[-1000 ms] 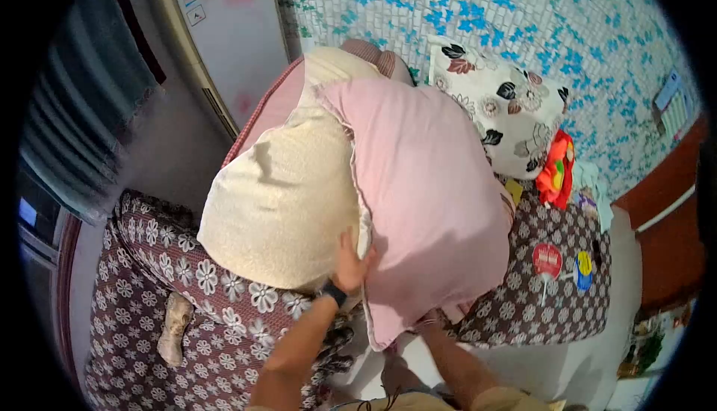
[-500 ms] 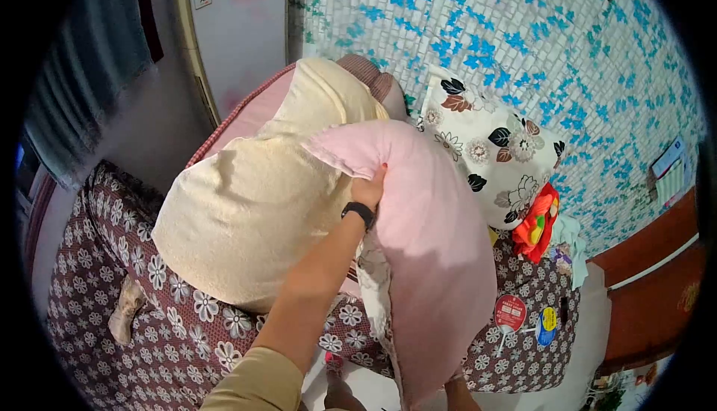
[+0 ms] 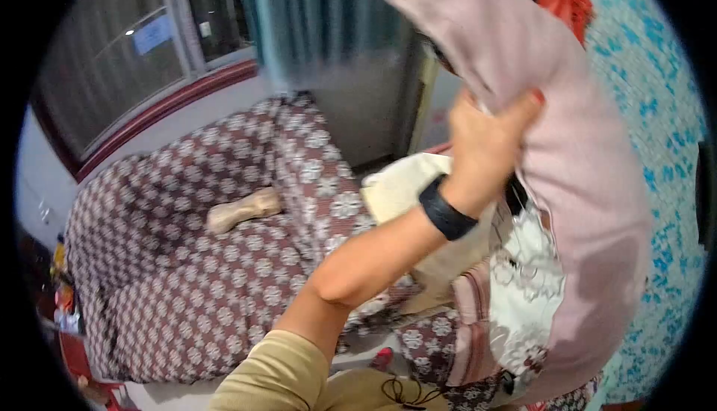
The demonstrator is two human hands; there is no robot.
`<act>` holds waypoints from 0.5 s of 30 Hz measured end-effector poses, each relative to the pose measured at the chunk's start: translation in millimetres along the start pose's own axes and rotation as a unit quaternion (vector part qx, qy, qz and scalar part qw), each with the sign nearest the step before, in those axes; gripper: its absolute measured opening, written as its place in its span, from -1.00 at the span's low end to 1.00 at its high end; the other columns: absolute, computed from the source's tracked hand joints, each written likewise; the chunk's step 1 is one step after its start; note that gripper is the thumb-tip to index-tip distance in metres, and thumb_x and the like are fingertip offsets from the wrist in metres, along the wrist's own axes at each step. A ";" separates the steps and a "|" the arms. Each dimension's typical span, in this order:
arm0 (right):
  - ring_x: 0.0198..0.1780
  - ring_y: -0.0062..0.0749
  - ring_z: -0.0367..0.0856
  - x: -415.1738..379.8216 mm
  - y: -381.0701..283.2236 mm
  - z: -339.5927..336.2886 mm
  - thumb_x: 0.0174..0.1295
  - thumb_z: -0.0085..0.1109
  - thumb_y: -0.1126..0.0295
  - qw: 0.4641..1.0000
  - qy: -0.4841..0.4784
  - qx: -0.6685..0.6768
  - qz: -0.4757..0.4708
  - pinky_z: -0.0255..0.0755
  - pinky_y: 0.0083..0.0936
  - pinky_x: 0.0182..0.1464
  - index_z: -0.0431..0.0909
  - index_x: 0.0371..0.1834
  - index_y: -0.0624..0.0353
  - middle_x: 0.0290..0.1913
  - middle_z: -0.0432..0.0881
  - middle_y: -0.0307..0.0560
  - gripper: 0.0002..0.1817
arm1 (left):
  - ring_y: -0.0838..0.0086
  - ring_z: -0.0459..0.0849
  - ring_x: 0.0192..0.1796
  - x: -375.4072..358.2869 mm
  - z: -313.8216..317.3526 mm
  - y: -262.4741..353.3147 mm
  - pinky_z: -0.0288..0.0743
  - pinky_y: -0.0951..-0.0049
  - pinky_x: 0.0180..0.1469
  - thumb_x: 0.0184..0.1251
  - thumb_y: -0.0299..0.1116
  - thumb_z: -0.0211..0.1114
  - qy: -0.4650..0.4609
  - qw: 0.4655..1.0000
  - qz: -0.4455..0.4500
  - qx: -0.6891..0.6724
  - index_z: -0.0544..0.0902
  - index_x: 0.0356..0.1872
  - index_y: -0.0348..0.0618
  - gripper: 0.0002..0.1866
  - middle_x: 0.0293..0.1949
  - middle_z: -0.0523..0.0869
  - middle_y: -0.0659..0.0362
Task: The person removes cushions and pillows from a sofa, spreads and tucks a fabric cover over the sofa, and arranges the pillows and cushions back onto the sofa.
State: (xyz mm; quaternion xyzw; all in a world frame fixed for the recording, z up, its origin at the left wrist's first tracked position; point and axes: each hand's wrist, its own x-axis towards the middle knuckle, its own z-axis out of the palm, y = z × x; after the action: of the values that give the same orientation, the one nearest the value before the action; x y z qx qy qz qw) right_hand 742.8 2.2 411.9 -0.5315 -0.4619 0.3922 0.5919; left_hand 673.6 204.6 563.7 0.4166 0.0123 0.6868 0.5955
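Observation:
A large pink pillow (image 3: 590, 209) with a white floral underside (image 3: 526, 276) is raised in front of me on the right. My left hand (image 3: 489, 138), with a black band on its wrist, is wrapped round the pillow's left edge. My right hand is not visible; the lower part of the pillow covers that area. Behind my wrist lies a cream blanket (image 3: 399, 183), partly hidden by my forearm and the pillow.
A sofa with a brown flowered cover (image 3: 202, 291) stands at the left, with a beige object (image 3: 245, 211) on it. Beyond are a window (image 3: 119, 45) and a teal curtain (image 3: 321, 23). A red item (image 3: 565, 8) hangs near the blue-patterned wall (image 3: 672, 262).
The view has swung left, bringing the window and more of the sofa in. My left hand has lifted the pillow higher and nearer. My right hand has dropped out of sight.

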 end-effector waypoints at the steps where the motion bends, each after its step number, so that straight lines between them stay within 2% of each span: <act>1: -0.24 -0.47 0.51 23.5 -26.7 31.0 0.23 -0.07 0.09 0.997 -0.051 -0.030 -0.044 0.44 -0.56 -0.18 0.50 -0.21 0.09 -0.24 0.55 -0.19 -0.68 | 0.45 0.58 -0.15 11.8 -31.8 41.1 0.41 0.48 -0.04 0.00 -0.41 0.38 0.030 0.998 -0.035 0.043 0.49 -0.08 -0.42 -0.55 -0.18 0.63 0.09; 3: -0.25 -0.47 0.51 67.3 -72.9 99.4 0.23 -0.07 0.09 0.978 -0.138 -0.087 -0.131 0.44 -0.56 -0.19 0.50 -0.22 0.10 -0.25 0.56 -0.18 -0.68 | 0.46 0.57 -0.19 18.1 -83.0 125.2 0.43 0.48 -0.11 0.06 -0.34 0.38 0.056 0.997 0.011 0.056 0.55 -0.11 -0.35 -0.61 -0.20 0.62 0.10; 4: -0.25 -0.47 0.51 81.1 -89.9 131.1 0.22 -0.07 0.10 0.966 -0.170 -0.111 -0.161 0.44 -0.56 -0.19 0.50 -0.22 0.10 -0.25 0.56 -0.18 -0.68 | 0.42 0.55 -0.10 19.8 -108.1 167.6 0.44 0.44 -0.07 0.10 -0.26 0.36 0.068 0.996 0.056 0.033 0.56 -0.09 -0.32 -0.59 -0.15 0.59 0.09; 5: -0.25 -0.47 0.51 90.1 -97.6 155.6 0.22 -0.07 0.10 0.956 -0.192 -0.129 -0.178 0.44 -0.56 -0.19 0.50 -0.23 0.10 -0.26 0.56 -0.18 -0.69 | 0.38 0.52 -0.02 20.6 -135.8 210.9 0.44 0.40 -0.01 0.15 -0.19 0.29 0.078 0.993 0.056 0.069 0.50 -0.01 -0.31 -0.54 -0.10 0.55 0.09; 6: -0.26 -0.47 0.51 100.8 -103.9 171.2 0.22 -0.06 0.11 0.947 -0.213 -0.148 -0.188 0.44 -0.56 -0.19 0.50 -0.23 0.10 -0.27 0.56 -0.18 -0.69 | 0.37 0.52 0.00 20.8 -165.8 249.7 0.44 0.39 0.03 0.21 -0.16 0.21 0.092 0.987 0.101 0.090 0.47 0.03 -0.31 -0.52 -0.08 0.55 0.08; 7: -0.26 -0.47 0.51 108.1 -106.9 189.4 0.22 -0.06 0.11 0.943 -0.225 -0.157 -0.186 0.44 -0.56 -0.19 0.50 -0.24 0.10 -0.27 0.56 -0.18 -0.69 | 0.36 0.54 0.01 20.8 -190.8 288.2 0.46 0.38 0.05 0.24 -0.17 0.18 0.104 0.973 0.153 0.139 0.48 0.03 -0.30 -0.55 -0.06 0.54 0.07; 8: -0.26 -0.48 0.51 116.4 -104.0 205.7 0.22 -0.06 0.11 0.942 -0.234 -0.166 -0.175 0.44 -0.56 -0.19 0.50 -0.24 0.10 -0.28 0.56 -0.18 -0.70 | 0.34 0.56 0.01 20.2 -214.3 325.6 0.50 0.37 0.06 0.24 -0.18 0.18 0.123 0.970 0.163 0.132 0.48 0.04 -0.30 -0.55 -0.06 0.55 0.04; 9: -0.26 -0.48 0.52 123.8 -99.4 222.6 0.22 -0.06 0.12 0.941 -0.242 -0.171 -0.164 0.44 -0.56 -0.20 0.50 -0.24 0.11 -0.28 0.56 -0.18 -0.70 | 0.29 0.58 0.01 16.1 -246.4 359.5 0.52 0.37 0.07 0.31 -0.24 0.09 0.135 0.946 0.215 0.203 0.44 0.09 -0.33 -0.58 -0.02 0.55 -0.02; 11: -0.27 -0.48 0.52 140.8 -85.5 262.5 0.22 -0.06 0.13 0.940 -0.253 -0.176 -0.144 0.44 -0.56 -0.20 0.50 -0.25 0.11 -0.29 0.56 -0.18 -0.70 | 0.29 0.57 0.05 9.8 -309.1 426.8 0.51 0.36 0.10 0.42 -0.43 -0.18 0.171 0.921 0.252 0.243 0.36 0.16 -0.38 -0.63 0.06 0.52 -0.07; 13: -0.28 -0.48 0.52 157.7 -72.8 298.6 0.21 -0.06 0.13 0.941 -0.260 -0.176 -0.123 0.44 -0.57 -0.20 0.50 -0.26 0.11 -0.30 0.56 -0.18 -0.71 | 0.33 0.59 0.02 -1.1 -368.7 480.4 0.53 0.36 0.08 0.40 -0.50 -0.19 0.200 0.914 0.235 0.264 0.35 0.17 -0.41 -0.63 0.04 0.54 -0.06; 15: -0.28 -0.49 0.52 178.3 -65.5 337.7 0.21 -0.06 0.14 0.940 -0.267 -0.181 -0.112 0.44 -0.57 -0.21 0.50 -0.27 0.12 -0.31 0.56 -0.18 -0.71 | 0.34 0.63 -0.09 -12.3 -435.9 522.8 0.56 0.39 -0.01 0.39 -0.46 -0.11 0.253 0.917 0.199 0.234 0.42 0.09 -0.41 -0.67 -0.04 0.59 -0.03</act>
State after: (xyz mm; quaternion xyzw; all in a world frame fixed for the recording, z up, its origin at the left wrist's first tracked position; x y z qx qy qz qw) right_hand 463.0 254.3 502.8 -0.4503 -0.7228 0.3606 0.3804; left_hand -5.3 251.4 540.5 0.3499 0.2397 0.8514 0.3086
